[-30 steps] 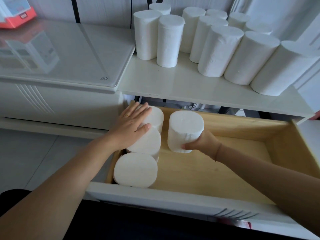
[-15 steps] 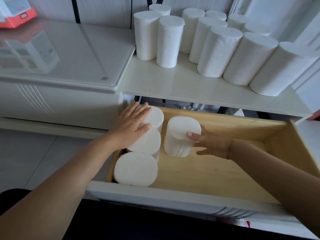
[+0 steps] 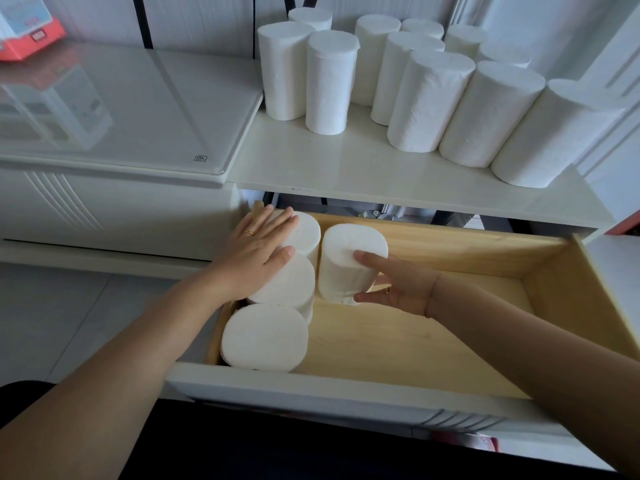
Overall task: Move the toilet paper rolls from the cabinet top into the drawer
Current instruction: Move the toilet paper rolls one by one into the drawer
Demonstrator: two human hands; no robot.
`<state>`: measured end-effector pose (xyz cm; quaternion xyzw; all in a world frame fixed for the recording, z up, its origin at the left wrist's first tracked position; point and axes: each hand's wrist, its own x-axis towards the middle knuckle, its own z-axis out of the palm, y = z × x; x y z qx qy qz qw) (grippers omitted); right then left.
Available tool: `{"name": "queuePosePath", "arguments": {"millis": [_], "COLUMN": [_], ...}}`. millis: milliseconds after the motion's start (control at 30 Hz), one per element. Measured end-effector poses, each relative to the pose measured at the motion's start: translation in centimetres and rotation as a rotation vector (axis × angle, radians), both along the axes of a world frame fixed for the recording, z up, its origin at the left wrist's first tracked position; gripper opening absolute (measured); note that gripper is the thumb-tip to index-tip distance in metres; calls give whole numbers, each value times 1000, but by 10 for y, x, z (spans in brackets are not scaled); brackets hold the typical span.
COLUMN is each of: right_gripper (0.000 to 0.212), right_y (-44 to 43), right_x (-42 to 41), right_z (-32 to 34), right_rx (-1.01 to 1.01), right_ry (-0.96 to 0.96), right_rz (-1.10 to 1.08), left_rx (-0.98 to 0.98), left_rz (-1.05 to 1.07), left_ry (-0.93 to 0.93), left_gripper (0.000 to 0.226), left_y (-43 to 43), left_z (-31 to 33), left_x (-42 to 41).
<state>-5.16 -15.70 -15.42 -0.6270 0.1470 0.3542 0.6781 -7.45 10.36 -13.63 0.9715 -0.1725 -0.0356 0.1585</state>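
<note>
Change since a second ago: fourth roll [image 3: 348, 261] was held above the drawer floor in the grip of the right hand [image 3: 398, 287]. It now stands on the floor of the drawer [image 3: 415, 344], set down.

Right hand: grip released, fingers [image 3: 363, 255] straight and spread, tips touching the roll's right side, apparently steadying it or nudging it toward the left of the frame.

Left hand [image 3: 261, 252]: unmoved, laid flat with straight fingers on the tops of the back two of the three rolls [image 3: 265, 336] lined along the drawer's left wall. It holds nothing.

Meaning for the task: one more roll delivered, four now in the drawer. The fourth starts a second column, just beside the back roll of the first; whether the two touch cannot be told.

Stock left: remaining rolls [image 3: 488, 112], eleven or so, upright on the cabinet top [image 3: 346, 174] in the upper middle and right of the frame. Most of the task is judged still to do.

Orientation, fourth roll: on end, long axis vertical, one flat face up toward the camera, the other on the wood. It matches the three neighbours.

Also present: glass-topped unit [image 3: 121, 109], left; red box [image 3: 31, 39], upper left corner.
</note>
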Motion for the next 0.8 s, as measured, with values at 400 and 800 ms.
{"name": "queuePosePath", "arguments": {"millis": [400, 800], "right_gripper": [73, 68], "right_y": [14, 10], "right_x": [2, 2], "right_z": [-6, -4], "right_rx": [-6, -25], "right_ry": [-51, -113], "right_rz": [-142, -33], "left_rx": [184, 82], "left_rz": [-41, -60], "left_ry": [79, -62], "left_gripper": [56, 62], "left_y": [-18, -60], "left_z": [15, -4], "left_x": [19, 17]}}
